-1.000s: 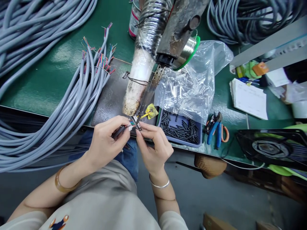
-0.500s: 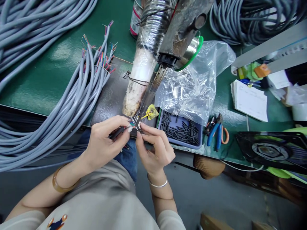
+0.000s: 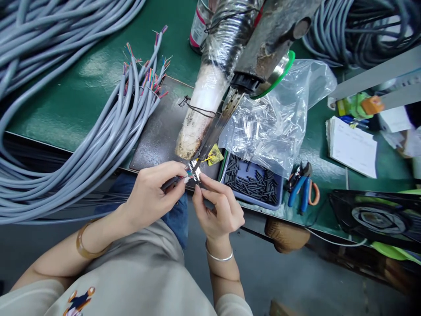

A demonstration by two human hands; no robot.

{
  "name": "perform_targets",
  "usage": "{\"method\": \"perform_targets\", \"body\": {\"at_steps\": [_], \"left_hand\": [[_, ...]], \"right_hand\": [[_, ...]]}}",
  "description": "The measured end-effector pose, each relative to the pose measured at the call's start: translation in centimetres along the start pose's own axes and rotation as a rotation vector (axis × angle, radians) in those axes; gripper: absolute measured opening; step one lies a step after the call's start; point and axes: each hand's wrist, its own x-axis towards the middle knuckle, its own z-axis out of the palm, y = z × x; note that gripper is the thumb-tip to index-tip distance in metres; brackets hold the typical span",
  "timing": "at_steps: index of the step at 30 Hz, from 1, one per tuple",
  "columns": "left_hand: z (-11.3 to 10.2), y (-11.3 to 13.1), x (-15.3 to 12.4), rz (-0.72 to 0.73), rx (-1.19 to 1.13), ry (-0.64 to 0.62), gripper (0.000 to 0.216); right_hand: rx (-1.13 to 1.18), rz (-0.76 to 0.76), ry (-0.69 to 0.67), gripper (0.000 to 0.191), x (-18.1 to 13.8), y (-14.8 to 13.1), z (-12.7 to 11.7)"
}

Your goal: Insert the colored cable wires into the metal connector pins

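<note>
My left hand [image 3: 158, 188] is closed, pinching a dark cable [image 3: 169, 182] near its end, where short coloured wires [image 3: 189, 174] come out. Those wires meet a small metal multi-pin connector [image 3: 197, 172], whose near end is pinched between thumb and fingers of my right hand [image 3: 219, 205]. Above the connector, the long tip of a soldering iron [image 3: 213, 132] slants down and reaches its pins. Whether the tip touches them, I cannot tell. Beside the iron stands a white, plastic-wrapped tube [image 3: 197, 107] with a scorched lower end.
Bundled grey cables [image 3: 108, 118] with stripped ends lie left on the green table [image 3: 88, 79]. To the right are a blue tray [image 3: 279, 193] of black sleeves, a clear bag [image 3: 266, 127] of small clear pieces, pliers [image 3: 301, 188], a paper pad [image 3: 351, 147] and a fan [image 3: 378, 217].
The camera view has shifted, so the table things appear farther right. Both hands keep their grips, and the connector has turned slightly, showing more of its bright metal face.
</note>
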Motion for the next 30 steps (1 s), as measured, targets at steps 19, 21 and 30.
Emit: {"method": "perform_targets", "body": {"at_steps": [19,21,30], "left_hand": [[0.1,-0.1,-3.7,-0.294,-0.43,-0.059,0.023],[-0.4,-0.2,-3.2,-0.546,-0.698,-0.11,0.018],[-2.1,-0.5,-1.6,-0.83,-1.1,-0.226,0.026]], "right_hand": [[0.272,0.32,-0.242,0.018,1.3,-1.1,-2.3],[0.228,0.176,-0.185,0.016,0.8,-1.4,-2.2],[0.173,0.024,-0.132,0.011,-1.7,-0.7,-2.3]]}}
